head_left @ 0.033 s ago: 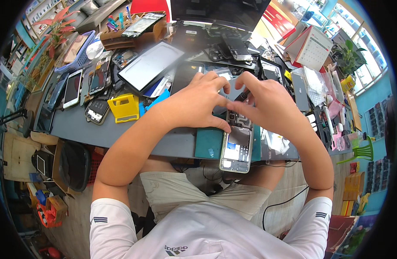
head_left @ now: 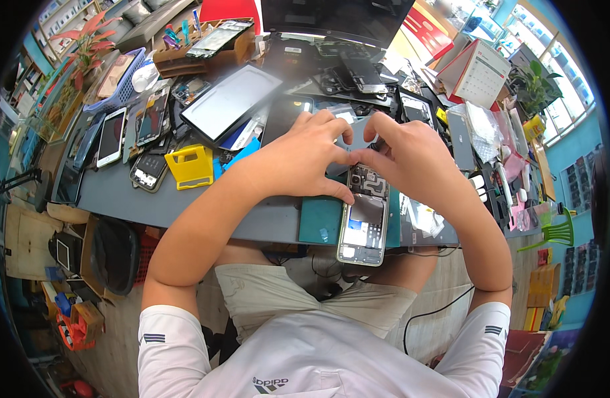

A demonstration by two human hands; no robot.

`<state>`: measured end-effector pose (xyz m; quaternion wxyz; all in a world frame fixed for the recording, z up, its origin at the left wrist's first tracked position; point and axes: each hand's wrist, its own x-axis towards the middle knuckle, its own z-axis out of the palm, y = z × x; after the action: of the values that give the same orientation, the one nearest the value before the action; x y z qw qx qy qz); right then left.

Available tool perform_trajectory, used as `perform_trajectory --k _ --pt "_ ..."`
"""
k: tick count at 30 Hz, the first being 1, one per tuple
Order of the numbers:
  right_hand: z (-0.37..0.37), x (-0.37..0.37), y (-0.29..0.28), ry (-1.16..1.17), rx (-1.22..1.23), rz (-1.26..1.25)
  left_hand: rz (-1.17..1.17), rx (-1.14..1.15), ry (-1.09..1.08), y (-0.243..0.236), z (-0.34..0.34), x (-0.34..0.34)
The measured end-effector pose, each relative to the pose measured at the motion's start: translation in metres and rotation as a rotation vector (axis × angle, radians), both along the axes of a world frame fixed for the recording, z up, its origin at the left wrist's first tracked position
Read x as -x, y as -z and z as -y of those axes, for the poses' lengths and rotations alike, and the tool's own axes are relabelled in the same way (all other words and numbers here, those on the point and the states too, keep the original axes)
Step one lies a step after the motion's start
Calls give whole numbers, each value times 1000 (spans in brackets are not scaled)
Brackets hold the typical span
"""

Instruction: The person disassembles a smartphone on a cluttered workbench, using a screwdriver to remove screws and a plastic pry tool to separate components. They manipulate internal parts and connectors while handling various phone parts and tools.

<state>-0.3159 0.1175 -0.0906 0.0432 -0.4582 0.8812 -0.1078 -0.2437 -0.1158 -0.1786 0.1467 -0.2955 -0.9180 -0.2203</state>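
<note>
An opened smartphone lies upright in front of me, its circuit board and camera at the far end and a shiny battery area lower down. It rests over a green mat and sticks out past the near desk edge. My left hand grips it, the thumb pressed on its left edge and the fingers curled at its far end. Above the board, my right hand is closed in a pinch around a slim dark screwdriver. The fingers cover most of that tool, and its tip is hidden.
A yellow phone stand and a white phone stand on the left. Beyond my hands lie a large bright-screened panel and several phone parts. Clear plastic bits sit right of the mat; a desk calendar stands far right.
My right hand has shifted slightly, its fingers turning around the screwdriver, which shows less and sits at a different angle. My left hand and the phone have not visibly moved.
</note>
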Motion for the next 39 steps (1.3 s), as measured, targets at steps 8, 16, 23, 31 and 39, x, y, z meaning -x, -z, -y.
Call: perform_trajectory --k 8,16,23,31,39 --pt "-6 3 12 -101 184 79 -13 -2 9 -2 -1 0" --pt "-10 7 14 -141 228 84 1 12 1 -1 0 0" --pt "-9 9 20 -228 286 -29 -6 19 16 -2 0 1" --pt "-5 4 18 -188 270 -39 -17 18 1 -1 0 0" --pt "-10 -5 14 -104 216 -71 -3 14 13 -2 0 0"
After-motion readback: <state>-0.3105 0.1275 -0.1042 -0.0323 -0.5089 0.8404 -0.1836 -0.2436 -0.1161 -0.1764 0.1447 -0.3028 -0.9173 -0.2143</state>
